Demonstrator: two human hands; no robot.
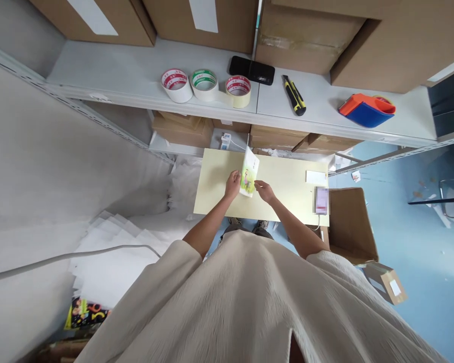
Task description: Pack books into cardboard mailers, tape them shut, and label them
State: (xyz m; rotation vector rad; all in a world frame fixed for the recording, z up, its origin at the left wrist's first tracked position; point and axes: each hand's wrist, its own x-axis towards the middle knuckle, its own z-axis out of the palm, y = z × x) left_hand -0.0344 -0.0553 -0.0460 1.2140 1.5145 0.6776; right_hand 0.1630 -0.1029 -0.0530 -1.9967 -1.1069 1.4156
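A thin book (249,174) with a white and green illustrated cover is held up on edge over the pale yellow table (217,199). My left hand (233,185) is closed on its left side, near the lower part. At the lower right edge of the cover, my right hand (264,191) has its thumb and fingers pinched together on the book. Both forearms reach in over the near edge of the table.
A phone (321,200) with a cable and a white box (316,177) lie at the table's right. The shelf (136,70) above holds tape rolls (205,85), a utility knife (294,96) and a tape dispenser (367,110). An open carton (351,222) stands right.
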